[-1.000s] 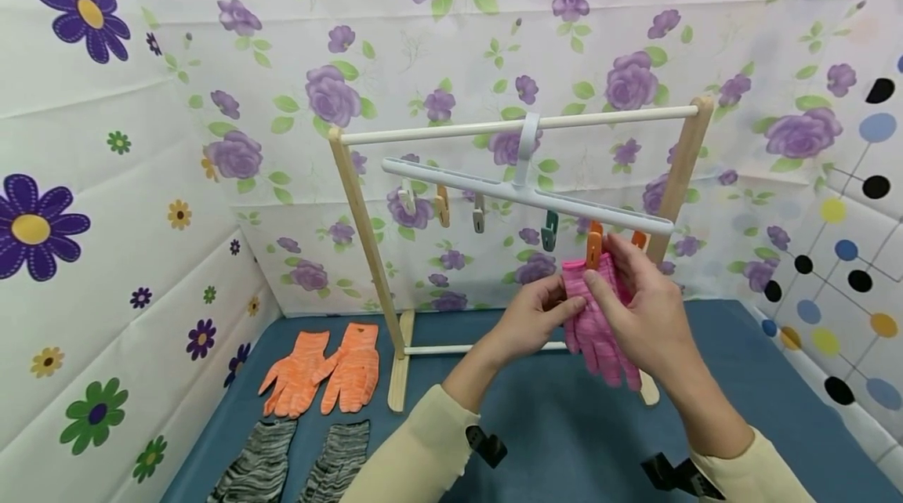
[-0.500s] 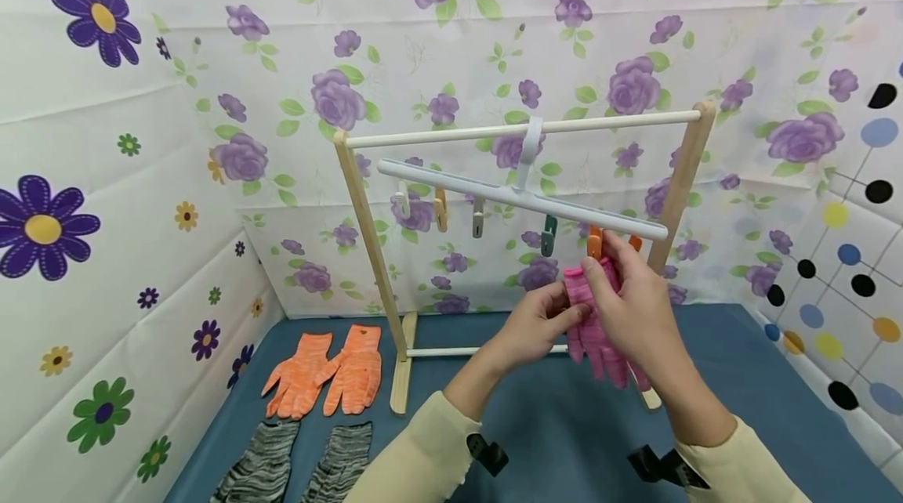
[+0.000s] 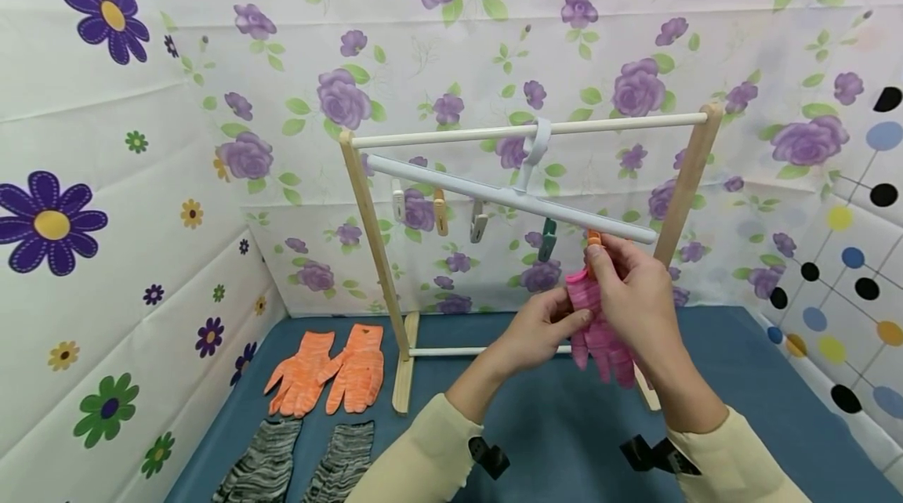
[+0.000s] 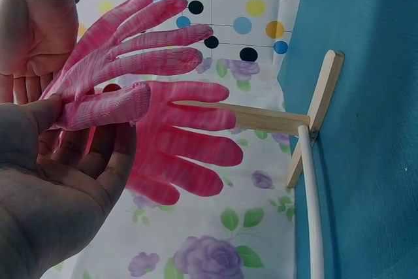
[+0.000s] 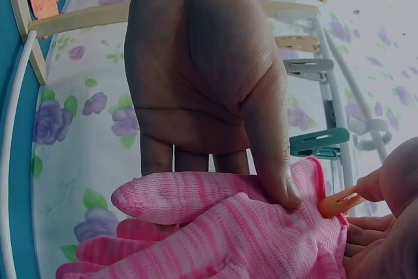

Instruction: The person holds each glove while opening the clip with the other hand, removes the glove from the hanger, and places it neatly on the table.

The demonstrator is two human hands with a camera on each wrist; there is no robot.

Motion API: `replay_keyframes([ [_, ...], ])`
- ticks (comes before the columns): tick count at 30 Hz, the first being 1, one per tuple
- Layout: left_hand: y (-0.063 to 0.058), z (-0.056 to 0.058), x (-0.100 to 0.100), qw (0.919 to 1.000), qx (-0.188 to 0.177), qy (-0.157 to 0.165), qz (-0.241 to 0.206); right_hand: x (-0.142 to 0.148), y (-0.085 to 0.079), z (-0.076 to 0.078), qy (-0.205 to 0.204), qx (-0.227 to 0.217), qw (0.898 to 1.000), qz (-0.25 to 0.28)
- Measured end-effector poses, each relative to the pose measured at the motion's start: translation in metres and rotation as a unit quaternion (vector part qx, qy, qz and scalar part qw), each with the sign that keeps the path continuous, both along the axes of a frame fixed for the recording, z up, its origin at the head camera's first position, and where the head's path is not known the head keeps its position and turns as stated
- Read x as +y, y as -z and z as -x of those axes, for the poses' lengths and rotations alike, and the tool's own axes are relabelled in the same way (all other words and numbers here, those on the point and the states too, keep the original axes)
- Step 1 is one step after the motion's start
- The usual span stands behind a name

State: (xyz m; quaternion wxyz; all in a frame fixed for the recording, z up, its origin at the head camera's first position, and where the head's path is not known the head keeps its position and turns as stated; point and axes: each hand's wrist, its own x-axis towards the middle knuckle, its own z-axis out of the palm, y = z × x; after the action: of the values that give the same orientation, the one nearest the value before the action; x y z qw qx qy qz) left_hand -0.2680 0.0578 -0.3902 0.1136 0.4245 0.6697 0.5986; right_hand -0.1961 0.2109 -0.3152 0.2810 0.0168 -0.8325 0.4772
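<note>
My left hand point(image 3: 532, 331) pinches the cuff area of a pink striped glove point(image 3: 600, 338) between thumb and fingers. My right hand point(image 3: 642, 299) pinches an orange clothespin point(image 5: 336, 202), whose tip sits on the glove's cuff in the right wrist view. A second pink glove point(image 4: 189, 135) hangs behind the first in the left wrist view; its upper part is hidden. The clothespin hangs from a white hanger point(image 3: 494, 193), which is hooked over the rack's top rod point(image 3: 451, 136). In the head view the right hand covers part of the clothespin and glove.
White point(image 3: 398, 201), yellow point(image 3: 440, 213), grey point(image 3: 479, 222) and green point(image 3: 547, 240) clothespins hang along the hanger. Two orange gloves point(image 3: 299, 374) and two grey-black striped knitted pieces point(image 3: 264, 460) lie on the blue table point(image 3: 550, 440) at left. Wooden rack legs point(image 3: 374, 244) stand either side.
The right thumb has shifted up from the glove onto the orange clothespin. The hanger has swung slightly, its left end moving left. The left hand keeps its pinch on the glove.
</note>
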Motion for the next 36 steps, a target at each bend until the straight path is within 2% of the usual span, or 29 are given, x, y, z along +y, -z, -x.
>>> replay_keyframes([
  [8,0.001,0.0,0.002,1.0,0.007,-0.002,-0.001,-0.001,0.001,0.006,0.014,0.017,1.0,0.015],
  [17,0.0,-0.002,0.004,0.9999,0.01,-0.002,-0.004,-0.001,0.002,0.008,0.044,0.045,0.998,0.006],
  [26,-0.001,-0.004,0.006,0.9992,0.016,-0.035,0.011,0.001,0.006,0.013,0.066,0.08,0.995,0.005],
  [36,0.004,-0.006,0.004,0.9973,0.01,-0.057,0.045,0.003,0.005,0.013,0.073,0.082,0.994,0.011],
])
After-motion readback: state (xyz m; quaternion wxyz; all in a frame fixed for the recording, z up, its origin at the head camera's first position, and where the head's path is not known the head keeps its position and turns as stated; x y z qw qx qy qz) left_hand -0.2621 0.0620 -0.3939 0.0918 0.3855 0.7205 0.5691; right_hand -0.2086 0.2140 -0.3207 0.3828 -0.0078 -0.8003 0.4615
